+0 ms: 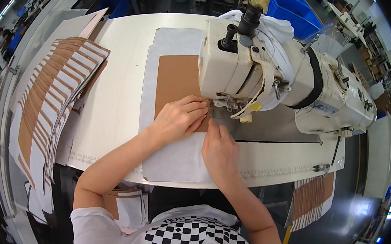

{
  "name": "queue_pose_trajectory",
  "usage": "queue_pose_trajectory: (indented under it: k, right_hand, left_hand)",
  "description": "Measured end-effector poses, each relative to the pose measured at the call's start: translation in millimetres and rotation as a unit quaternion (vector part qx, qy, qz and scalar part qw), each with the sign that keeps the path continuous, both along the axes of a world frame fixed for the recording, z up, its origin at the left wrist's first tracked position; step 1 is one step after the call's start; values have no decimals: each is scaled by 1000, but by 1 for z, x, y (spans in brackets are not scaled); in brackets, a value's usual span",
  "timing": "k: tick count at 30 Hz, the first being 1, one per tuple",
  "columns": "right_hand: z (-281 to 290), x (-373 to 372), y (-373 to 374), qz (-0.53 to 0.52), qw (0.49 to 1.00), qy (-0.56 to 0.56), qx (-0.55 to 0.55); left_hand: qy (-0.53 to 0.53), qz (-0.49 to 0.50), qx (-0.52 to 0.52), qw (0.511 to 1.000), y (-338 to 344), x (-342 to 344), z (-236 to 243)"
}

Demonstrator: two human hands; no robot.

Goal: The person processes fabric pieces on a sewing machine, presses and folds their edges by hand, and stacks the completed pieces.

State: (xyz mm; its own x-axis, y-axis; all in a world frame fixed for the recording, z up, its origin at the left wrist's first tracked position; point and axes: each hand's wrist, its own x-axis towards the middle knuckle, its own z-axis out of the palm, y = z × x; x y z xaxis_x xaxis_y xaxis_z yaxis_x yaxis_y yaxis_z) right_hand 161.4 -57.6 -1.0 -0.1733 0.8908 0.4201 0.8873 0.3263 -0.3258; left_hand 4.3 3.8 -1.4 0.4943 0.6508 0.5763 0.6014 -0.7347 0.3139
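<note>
A brown panel point(177, 75) lies on a pale grey-white backing sheet point(173, 160) on the table, its right edge running under the head of a white sewing machine point(223, 73). My left hand point(180, 119) is closed, its bent fingers pressed together on the panel's edge just before the presser foot point(228, 102). Slightly nearer and to the right, my right hand point(221, 150) pinches the same edge between thumb and fingers. The fingertips of both hands almost meet. What lies under them, and the needle point itself, cannot be made out.
A fanned stack of brown-and-white panels point(59, 90) covers the table's left end. More panels point(310, 196) hang at the right front edge, and some point(128, 205) sit by my lap. White cloth point(278, 45) drapes the machine. Blue crates point(293, 14) stand behind.
</note>
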Motion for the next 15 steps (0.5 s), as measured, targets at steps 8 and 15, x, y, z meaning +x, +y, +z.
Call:
queue_pose_trajectory:
  k: [8,15]
  right_hand:
    - [3,1,-3,1,1000,17,1]
    - [-1,1,-2,-10,1000,21,4]
  left_hand:
    - [-2,-6,-8,1000,-1,-2,0]
    - [-4,-14,17,1000,-2,-2,-2]
